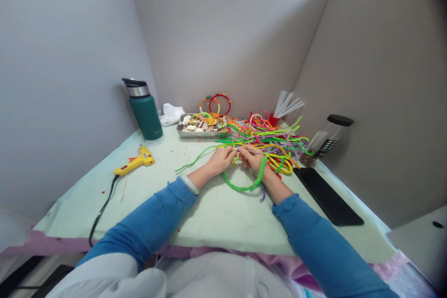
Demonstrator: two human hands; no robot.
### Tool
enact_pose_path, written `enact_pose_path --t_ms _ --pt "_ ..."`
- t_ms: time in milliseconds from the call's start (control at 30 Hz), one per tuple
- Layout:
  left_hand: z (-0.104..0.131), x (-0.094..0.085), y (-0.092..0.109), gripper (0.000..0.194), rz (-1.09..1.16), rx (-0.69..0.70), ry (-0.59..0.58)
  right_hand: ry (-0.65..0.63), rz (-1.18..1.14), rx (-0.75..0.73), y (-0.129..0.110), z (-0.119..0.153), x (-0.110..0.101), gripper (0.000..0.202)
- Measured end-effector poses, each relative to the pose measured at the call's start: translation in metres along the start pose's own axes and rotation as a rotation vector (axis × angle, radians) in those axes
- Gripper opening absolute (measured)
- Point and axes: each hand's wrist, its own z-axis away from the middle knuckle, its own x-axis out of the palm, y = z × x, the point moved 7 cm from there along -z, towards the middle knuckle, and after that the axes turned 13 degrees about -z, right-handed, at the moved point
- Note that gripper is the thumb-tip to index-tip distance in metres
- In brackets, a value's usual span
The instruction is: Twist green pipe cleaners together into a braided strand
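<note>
Both hands meet over the middle of the table, fingertips nearly touching. My left hand (222, 159) is closed in a pinch, and whatever lies between its fingertips is too small to make out. My right hand (250, 156) also pinches, with a thin pale pipe cleaner (256, 152) running out across its fingers. A fuzzy green pipe cleaner ring (241, 189) hangs below the hands; its right side lies over the back of my right hand, and its top is hidden. Below the right wrist, a purple pipe cleaner end (263, 194) shows.
Behind the hands lies a heap of coloured pipe cleaners (258, 132) beside a metal tray (202, 134) of shells. Two decorated rings (220, 95) lean behind. Left are a yellow glue gun (136, 162) and green bottle (146, 114); right, a black phone (328, 195) and clear bottle (330, 136).
</note>
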Motion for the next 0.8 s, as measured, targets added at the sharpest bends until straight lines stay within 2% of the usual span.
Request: enact_pose_path --t_ms 333,600,700,800 --pt "0.000 0.004 0.003 0.036 0.037 0.063 -0.064 -0.023 0.042 -0.028 -0.005 0.001 0.001 0.031" --pt "0.001 0.004 0.002 0.038 0.172 -0.031 -0.134 -0.011 0.017 -0.009 -0.005 0.001 0.002 0.033" --pt "0.001 0.000 0.000 0.036 0.098 -0.057 -0.096 -0.012 0.005 -0.001 -0.003 0.000 0.002 0.029" --pt "0.003 -0.008 -0.001 0.034 -0.099 -0.067 -0.001 -0.019 0.032 -0.007 -0.002 -0.001 0.003 0.029"
